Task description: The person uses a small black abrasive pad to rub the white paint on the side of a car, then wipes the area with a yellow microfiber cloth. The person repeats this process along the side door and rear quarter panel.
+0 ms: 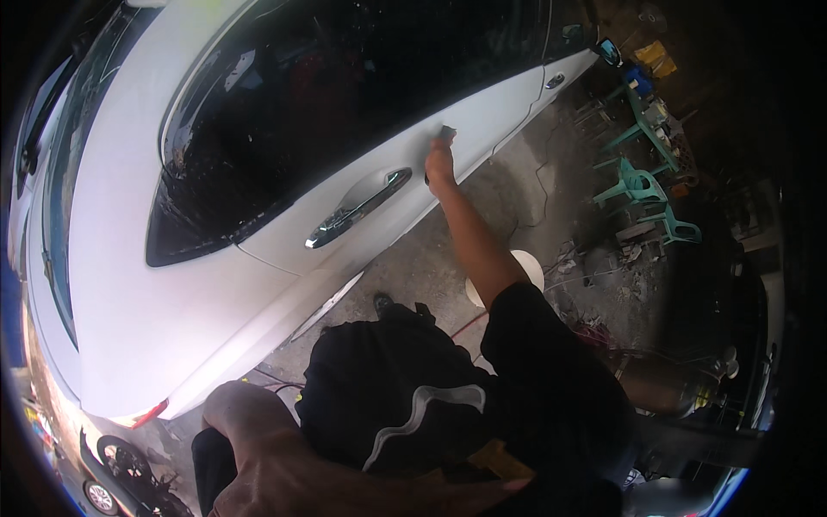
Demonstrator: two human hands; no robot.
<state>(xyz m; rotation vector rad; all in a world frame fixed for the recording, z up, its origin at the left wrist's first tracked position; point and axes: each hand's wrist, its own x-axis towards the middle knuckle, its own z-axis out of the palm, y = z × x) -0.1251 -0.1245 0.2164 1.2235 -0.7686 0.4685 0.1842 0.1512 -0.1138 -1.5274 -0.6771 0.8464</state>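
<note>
My right hand (439, 159) is stretched out to the side of a white car (129, 319), its fingers closed round a small dark object (448, 133) held against the door panel. Just what that object is, I cannot make out. To the left of the hand lies a chrome door handle (357, 209), below a dark, smeared window (345, 95). At the lower left shows a bare bent limb, probably my left hand or arm (248, 414), beside dark cloth. No fingers can be made out there.
A round white stool or bucket top (506, 277) stands under my right forearm. Green plastic chairs (637, 183) and a cluttered table are at the far right. A brownish tank (659, 383) lies nearer. Hoses cross the concrete floor. A motorcycle (129, 465) stands lower left.
</note>
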